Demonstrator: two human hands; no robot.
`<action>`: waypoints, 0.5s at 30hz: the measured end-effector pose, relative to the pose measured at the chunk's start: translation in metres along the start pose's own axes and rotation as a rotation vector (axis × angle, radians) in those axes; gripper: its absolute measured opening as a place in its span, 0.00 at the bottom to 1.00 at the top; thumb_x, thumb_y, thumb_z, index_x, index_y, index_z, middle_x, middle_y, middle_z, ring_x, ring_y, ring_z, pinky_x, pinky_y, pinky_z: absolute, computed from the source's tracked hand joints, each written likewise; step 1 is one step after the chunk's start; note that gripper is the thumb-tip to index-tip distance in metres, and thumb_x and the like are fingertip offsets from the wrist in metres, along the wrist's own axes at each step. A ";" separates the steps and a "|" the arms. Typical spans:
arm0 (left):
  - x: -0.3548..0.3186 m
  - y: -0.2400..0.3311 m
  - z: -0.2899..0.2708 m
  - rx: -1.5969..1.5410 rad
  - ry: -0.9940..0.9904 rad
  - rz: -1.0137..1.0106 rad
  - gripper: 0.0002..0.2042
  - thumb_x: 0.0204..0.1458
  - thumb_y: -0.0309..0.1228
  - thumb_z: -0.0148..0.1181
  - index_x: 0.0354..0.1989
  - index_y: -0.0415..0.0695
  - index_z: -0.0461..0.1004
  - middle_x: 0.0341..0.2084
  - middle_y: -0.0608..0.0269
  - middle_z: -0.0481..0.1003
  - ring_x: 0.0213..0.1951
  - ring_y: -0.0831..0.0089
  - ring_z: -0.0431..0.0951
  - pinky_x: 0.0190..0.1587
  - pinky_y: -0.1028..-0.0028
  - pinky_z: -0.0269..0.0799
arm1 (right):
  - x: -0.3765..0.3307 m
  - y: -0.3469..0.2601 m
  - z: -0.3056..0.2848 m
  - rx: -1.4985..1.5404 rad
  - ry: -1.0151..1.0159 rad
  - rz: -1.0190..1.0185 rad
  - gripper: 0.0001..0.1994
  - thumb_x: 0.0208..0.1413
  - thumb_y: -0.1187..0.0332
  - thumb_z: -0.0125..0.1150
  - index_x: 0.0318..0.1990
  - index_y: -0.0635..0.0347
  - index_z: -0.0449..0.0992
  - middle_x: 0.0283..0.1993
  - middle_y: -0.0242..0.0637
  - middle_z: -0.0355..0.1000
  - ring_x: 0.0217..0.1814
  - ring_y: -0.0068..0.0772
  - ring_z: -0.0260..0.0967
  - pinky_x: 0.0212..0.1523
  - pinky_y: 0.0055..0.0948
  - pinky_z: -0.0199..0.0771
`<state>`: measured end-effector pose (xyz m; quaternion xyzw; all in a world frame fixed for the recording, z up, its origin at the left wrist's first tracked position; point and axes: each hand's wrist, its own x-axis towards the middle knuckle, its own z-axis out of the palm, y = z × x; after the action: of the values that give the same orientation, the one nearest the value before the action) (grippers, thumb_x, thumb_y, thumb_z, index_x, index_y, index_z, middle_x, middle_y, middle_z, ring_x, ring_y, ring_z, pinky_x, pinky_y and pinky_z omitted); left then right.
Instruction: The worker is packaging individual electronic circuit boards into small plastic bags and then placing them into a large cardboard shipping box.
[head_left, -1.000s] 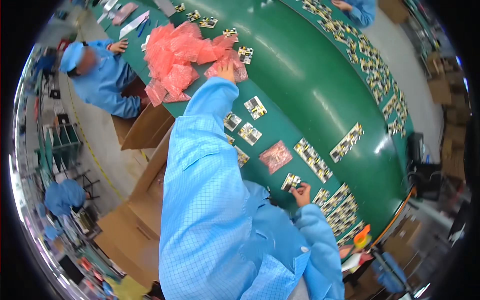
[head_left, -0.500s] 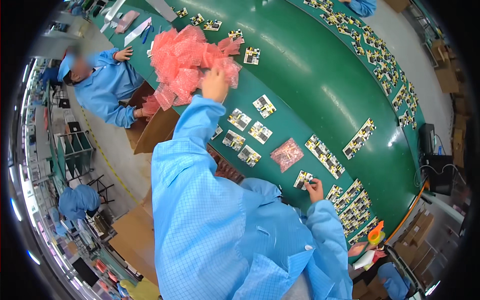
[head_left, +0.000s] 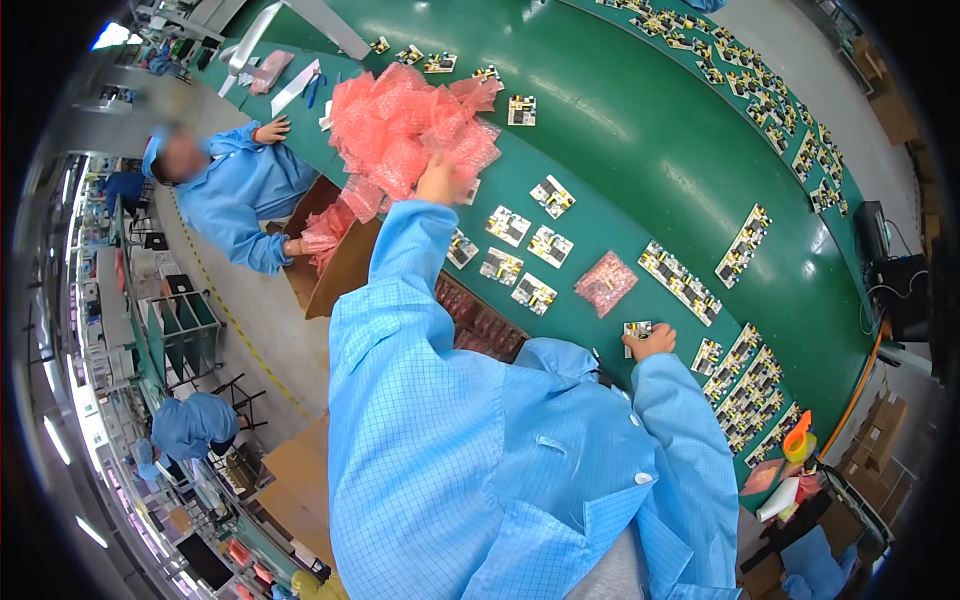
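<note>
My left hand point(head_left: 440, 180) reaches far out in a blue sleeve and closes on a pink bubble bag at the near edge of a big heap of pink bubble bags point(head_left: 405, 130) on the green belt. My right hand point(head_left: 652, 342) rests near the belt's front edge, gripping a small circuit board point(head_left: 634, 330). Between my hands lie several loose circuit boards point(head_left: 530, 265) and one board inside a pink bag point(head_left: 606, 282).
The green conveyor belt point(head_left: 650, 140) carries rows of circuit boards point(head_left: 740, 245) at the right and far side. A co-worker in blue point(head_left: 235, 195) sits at the left by an open cardboard box point(head_left: 335, 270). A tray of parts point(head_left: 480, 325) lies under the belt edge.
The view has shifted so the pink heap sits lower and nearer. My left hand stays in the heap; my right hand keeps the board at the belt edge.
</note>
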<state>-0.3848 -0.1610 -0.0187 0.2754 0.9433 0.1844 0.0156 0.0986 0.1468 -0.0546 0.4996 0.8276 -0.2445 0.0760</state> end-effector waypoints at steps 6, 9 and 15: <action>-0.006 0.049 -0.007 0.196 -0.032 0.046 0.14 0.42 0.31 0.64 0.40 0.45 0.78 0.46 0.50 0.76 0.45 0.51 0.76 0.48 0.58 0.73 | -0.008 0.029 -0.003 0.265 -0.152 0.129 0.37 0.31 0.52 0.81 0.43 0.62 0.63 0.44 0.50 0.69 0.42 0.49 0.72 0.43 0.40 0.74; -0.002 0.065 -0.015 0.362 -0.152 -0.131 0.12 0.44 0.34 0.61 0.37 0.45 0.80 0.38 0.53 0.78 0.44 0.53 0.76 0.45 0.57 0.73 | -0.027 0.054 0.000 0.235 -0.153 0.202 0.36 0.34 0.53 0.80 0.45 0.64 0.65 0.40 0.49 0.74 0.39 0.45 0.75 0.41 0.39 0.75; -0.040 0.160 -0.030 -0.115 0.319 0.275 0.05 0.51 0.27 0.57 0.29 0.39 0.73 0.27 0.56 0.76 0.28 0.63 0.76 0.32 0.64 0.73 | -0.033 0.122 0.048 0.926 -0.209 0.115 0.16 0.50 0.65 0.72 0.39 0.61 0.71 0.34 0.37 0.75 0.34 0.25 0.72 0.32 0.27 0.73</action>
<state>-0.2725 -0.0677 0.0637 0.3676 0.8754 0.2793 -0.1433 0.2149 0.1440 -0.1244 0.4987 0.5905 -0.6318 -0.0586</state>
